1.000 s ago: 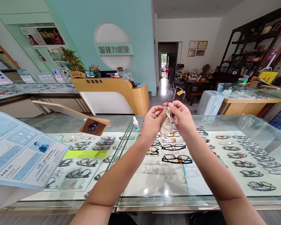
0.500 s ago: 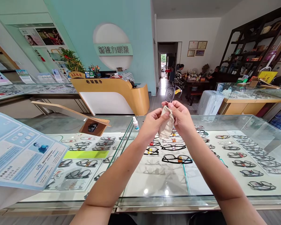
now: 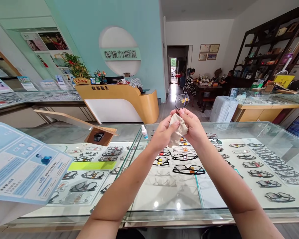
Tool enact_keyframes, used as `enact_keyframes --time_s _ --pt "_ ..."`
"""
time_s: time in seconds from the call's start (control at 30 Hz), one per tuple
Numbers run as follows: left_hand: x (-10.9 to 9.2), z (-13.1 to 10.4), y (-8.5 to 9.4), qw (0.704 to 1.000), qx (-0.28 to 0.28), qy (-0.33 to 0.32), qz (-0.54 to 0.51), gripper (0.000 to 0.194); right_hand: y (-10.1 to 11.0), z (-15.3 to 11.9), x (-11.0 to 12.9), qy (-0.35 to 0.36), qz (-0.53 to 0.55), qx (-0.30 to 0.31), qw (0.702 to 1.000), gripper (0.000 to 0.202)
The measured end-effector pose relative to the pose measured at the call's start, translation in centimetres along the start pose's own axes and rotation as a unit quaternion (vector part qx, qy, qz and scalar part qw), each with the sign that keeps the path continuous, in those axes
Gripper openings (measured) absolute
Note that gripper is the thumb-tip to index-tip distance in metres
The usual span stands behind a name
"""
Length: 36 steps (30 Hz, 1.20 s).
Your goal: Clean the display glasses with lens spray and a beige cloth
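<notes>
Above the glass counter, my two hands are close together around a pair of eyeglasses (image 3: 181,101) and a cream cloth (image 3: 175,132). My left hand (image 3: 164,134) is closed, its thumb pressing on the cloth. Closed as well, my right hand (image 3: 193,125) pinches at the lower end of the eyeglasses, with cloth bunched against its fingers. One thin-rimmed lens sticks up beyond the fingertips, with a yellow tag behind it. The rest of the frame is hidden by fingers and cloth. A small white bottle (image 3: 144,132) stands on the counter left of my hands.
Rows of eyeglasses (image 3: 188,169) lie inside the glass display counter (image 3: 161,199). A wooden-framed mirror (image 3: 99,136) and a blue leaflet (image 3: 27,162) stand at left. Beyond are a cashier desk (image 3: 114,108), a silver suitcase (image 3: 223,109) and people seated at a table.
The eyeglasses have turned slightly between my fingers. The cloth has bunched up more, with less of it hanging down. Both hands stay at nearly the same place.
</notes>
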<state>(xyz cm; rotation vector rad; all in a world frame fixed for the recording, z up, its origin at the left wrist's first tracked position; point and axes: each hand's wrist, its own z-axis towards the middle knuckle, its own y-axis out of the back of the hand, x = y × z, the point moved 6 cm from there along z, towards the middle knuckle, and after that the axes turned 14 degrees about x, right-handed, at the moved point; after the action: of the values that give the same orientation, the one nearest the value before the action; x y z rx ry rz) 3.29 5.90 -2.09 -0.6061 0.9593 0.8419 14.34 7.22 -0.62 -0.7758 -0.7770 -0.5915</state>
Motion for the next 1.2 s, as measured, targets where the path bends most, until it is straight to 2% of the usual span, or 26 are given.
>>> enact_keyframes --time_s 0.13,0.47,0.7,0.9,0.97,1.13,1.2 --pt "-0.1 0.1 -0.2 1.0 -0.012 -0.024 0.008 0.061 -0.4 0.0 -0.1 0.004 0.013 0.007 1.0 0.049" --pt "-0.9 -0.1 -0.3 0.999 0.024 0.0 0.032 0.056 -0.4 -0.3 0.1 -0.002 0.022 0.009 1.0 0.044" --pt "-0.8 -0.7 -0.1 0.986 -0.075 -0.092 0.115 0.055 -1.0 -0.4 -0.6 0.025 0.027 -0.012 0.999 0.045" --pt "-0.3 -0.8 -0.2 0.984 -0.119 -0.092 0.091 0.057 -2.1 -0.7 -0.7 0.044 0.015 -0.008 0.999 0.044" --pt "-0.2 -0.6 -0.3 0.987 -0.106 -0.081 0.087 0.059 -1.9 -0.6 -0.7 0.045 0.004 -0.009 0.999 0.044" --pt "0.1 0.1 -0.7 0.999 0.01 -0.024 0.041 0.06 -0.7 -0.5 -0.4 0.038 -0.028 -0.023 0.999 0.049" --pt "0.0 0.2 -0.7 0.999 0.039 -0.009 0.036 0.059 -0.3 -0.5 -0.1 0.035 -0.029 -0.03 0.999 0.05"
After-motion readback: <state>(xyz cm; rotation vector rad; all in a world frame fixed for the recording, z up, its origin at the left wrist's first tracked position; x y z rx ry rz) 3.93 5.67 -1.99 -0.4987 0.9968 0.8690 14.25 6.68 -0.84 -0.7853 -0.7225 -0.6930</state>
